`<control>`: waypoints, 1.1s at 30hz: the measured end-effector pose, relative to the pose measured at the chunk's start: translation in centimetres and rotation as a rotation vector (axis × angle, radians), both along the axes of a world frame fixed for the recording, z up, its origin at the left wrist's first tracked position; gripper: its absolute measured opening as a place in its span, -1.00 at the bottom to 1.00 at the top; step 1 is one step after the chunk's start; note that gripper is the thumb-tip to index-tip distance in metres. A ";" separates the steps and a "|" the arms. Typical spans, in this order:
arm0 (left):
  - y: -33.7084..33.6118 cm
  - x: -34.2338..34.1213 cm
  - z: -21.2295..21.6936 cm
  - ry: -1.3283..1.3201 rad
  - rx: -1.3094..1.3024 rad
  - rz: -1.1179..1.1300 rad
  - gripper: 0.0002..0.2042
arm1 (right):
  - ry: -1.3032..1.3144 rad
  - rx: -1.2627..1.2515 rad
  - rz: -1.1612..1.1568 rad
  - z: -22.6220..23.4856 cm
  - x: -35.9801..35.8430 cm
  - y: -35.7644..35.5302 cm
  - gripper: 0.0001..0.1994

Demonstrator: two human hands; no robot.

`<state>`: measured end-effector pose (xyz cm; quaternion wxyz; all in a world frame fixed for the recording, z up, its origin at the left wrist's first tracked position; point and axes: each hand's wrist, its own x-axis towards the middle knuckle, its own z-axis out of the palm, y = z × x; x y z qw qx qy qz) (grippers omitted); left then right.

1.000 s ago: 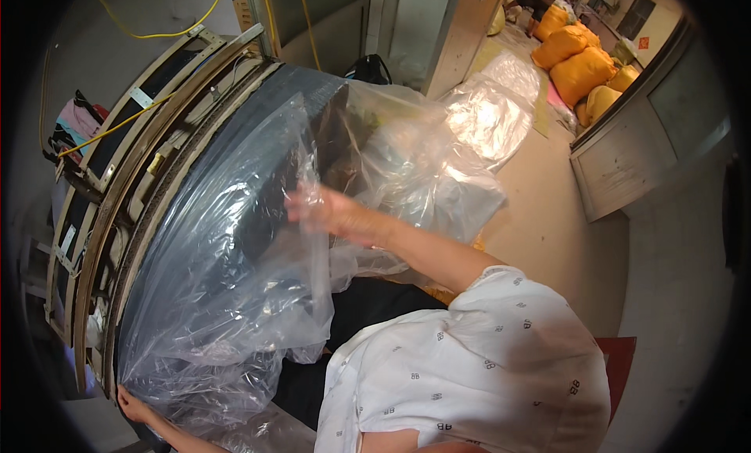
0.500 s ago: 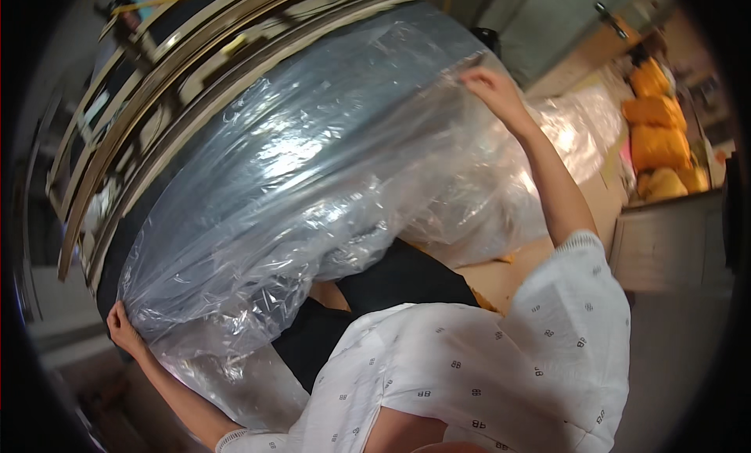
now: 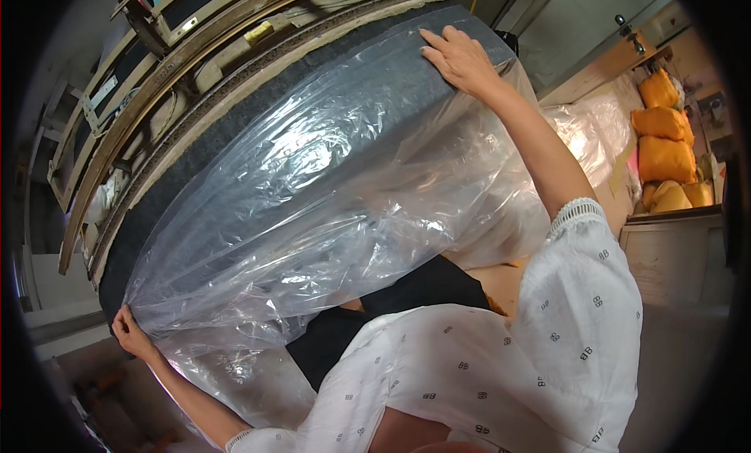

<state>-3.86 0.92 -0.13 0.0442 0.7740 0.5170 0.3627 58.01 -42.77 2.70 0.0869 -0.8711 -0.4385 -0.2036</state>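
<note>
The large dark grey padded panel (image 3: 258, 132) leans against wooden frames (image 3: 156, 85) on the left. The clear plastic sheet (image 3: 328, 203) now covers more of it than a second ago. The right hand (image 3: 461, 58), moved to the far top edge, presses there with fingers spread. The left hand (image 3: 129, 332) pinches the sheet's near corner. Orange sacks (image 3: 665, 140) stand far right; loose folds hang in the way.

From my remote seat I see stuffed orange sacks (image 3: 665, 144) piled at three o'clock, a clear plastic bag (image 3: 313, 210) draped over the dark panel at centre, and a small yellow tag (image 3: 259, 33) at eleven o'clock on the wooden frames.
</note>
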 end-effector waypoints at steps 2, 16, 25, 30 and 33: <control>1.0 -1.3 0.6 -0.018 -0.008 -0.040 -0.76 | 0.023 0.010 -0.005 -0.3 0.4 0.7 -0.61; -6.8 -10.9 9.4 0.079 -0.019 -0.268 -0.90 | 0.196 0.184 0.021 -0.3 5.1 3.5 -0.78; -11.5 -12.6 5.9 -0.254 -0.416 0.086 -0.75 | 0.514 0.174 0.319 -0.5 12.0 5.4 -0.78; -5.2 -10.0 8.4 -0.774 -0.395 -0.010 -0.66 | 1.039 1.038 0.307 4.8 8.8 7.0 -0.80; 1.3 -6.0 9.7 -0.850 -0.339 -0.313 -0.68 | 0.607 0.969 -0.025 3.8 9.7 7.7 -0.82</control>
